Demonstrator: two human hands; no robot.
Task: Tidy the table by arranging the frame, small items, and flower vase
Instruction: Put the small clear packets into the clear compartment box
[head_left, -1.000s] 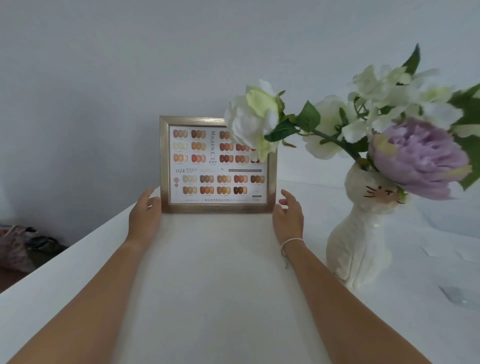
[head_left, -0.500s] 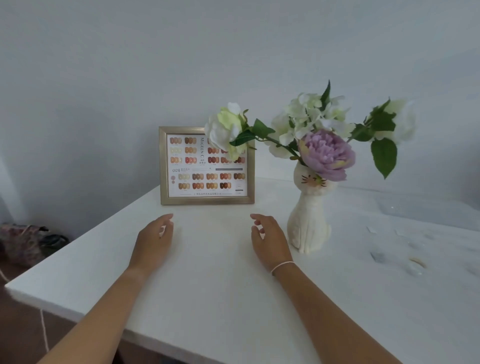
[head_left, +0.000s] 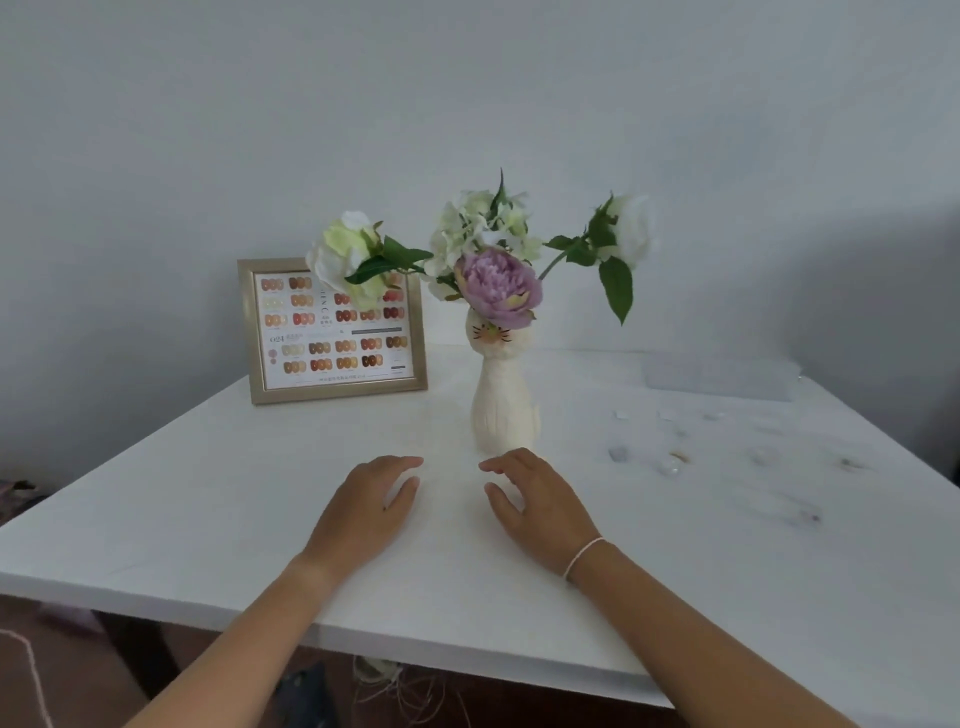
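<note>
A gold frame (head_left: 332, 387) with a nail-colour chart stands upright at the far left of the white table (head_left: 208, 499), against the wall. Right of it stands a white cat-shaped vase (head_left: 503, 410) holding a purple flower (head_left: 498, 286) and white flowers. Several small clear items (head_left: 670, 462) lie scattered on the table's right half. My left hand (head_left: 363, 512) and my right hand (head_left: 540, 499) hover side by side just in front of the vase, fingers apart, holding nothing. The right hand's fingertips are close to the vase base without touching it.
A clear flat box (head_left: 719, 376) lies at the back right near the wall. The table's front edge (head_left: 363, 634) runs close to my forearms. Cords and clutter (head_left: 384, 680) show on the floor below it, and a bag at the far left.
Both hands have let go of the frame and drawn back toward me, ending in front of the vase. The view has pulled away, so the frame and vase look farther off.
</note>
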